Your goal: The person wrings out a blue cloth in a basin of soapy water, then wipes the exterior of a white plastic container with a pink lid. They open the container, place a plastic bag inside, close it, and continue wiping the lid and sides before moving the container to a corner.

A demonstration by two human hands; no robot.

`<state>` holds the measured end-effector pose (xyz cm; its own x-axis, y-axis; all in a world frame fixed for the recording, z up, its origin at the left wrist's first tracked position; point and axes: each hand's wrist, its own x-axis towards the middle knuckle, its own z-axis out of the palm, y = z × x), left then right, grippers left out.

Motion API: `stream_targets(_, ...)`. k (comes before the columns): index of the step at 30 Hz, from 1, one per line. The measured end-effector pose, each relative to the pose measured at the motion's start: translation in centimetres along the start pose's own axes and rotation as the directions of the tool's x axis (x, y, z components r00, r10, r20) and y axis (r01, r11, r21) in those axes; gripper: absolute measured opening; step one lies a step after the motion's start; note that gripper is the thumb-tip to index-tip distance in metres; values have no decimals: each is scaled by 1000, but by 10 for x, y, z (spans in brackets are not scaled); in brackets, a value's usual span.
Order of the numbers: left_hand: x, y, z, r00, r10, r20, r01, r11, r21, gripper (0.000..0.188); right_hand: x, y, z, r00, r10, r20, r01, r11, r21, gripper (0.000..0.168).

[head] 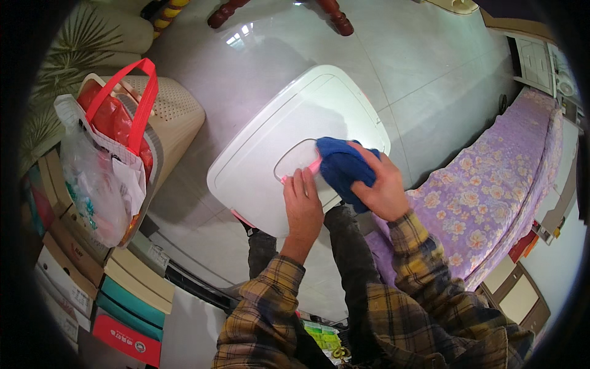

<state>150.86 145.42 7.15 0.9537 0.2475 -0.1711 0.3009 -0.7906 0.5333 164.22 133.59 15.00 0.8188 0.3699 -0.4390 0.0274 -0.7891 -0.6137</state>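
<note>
A white plastic lid with rounded corners (258, 152) lies before me, with a pink-edged recessed handle (315, 164) near its middle. My right hand (381, 188) grips a bunched dark blue cloth (345, 168) that rests on the lid beside the handle. My left hand (304, 200) lies on the lid at the handle's near edge, its fingertips on the pink part. Whether those fingers grip it, I cannot tell. The cloth covers the handle's right end.
At the left stands a beige perforated basket (184, 104) holding bags, near stacked shoe boxes (131, 309). A bed with a purple floral cover (474, 198) is at the right. Dark red wooden furniture legs (334, 16) stand beyond the lid.
</note>
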Motion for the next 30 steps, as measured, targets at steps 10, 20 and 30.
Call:
stream_targets(10,-73,-14,-3,962,-272,-2,261,925,-276,60,31,-20,97,996,59,61,-28,910,-414,33)
stream_targets(20,-84,-126,-6,654,-743,142,567,358,-742,75,8,-34,135,912,95,399,34,952,-303,50)
stream_targets(30,-67,-112,-14,558,-823,105,759,456,-464,71,31,-56,45,944,71,321,138,800,-584,24)
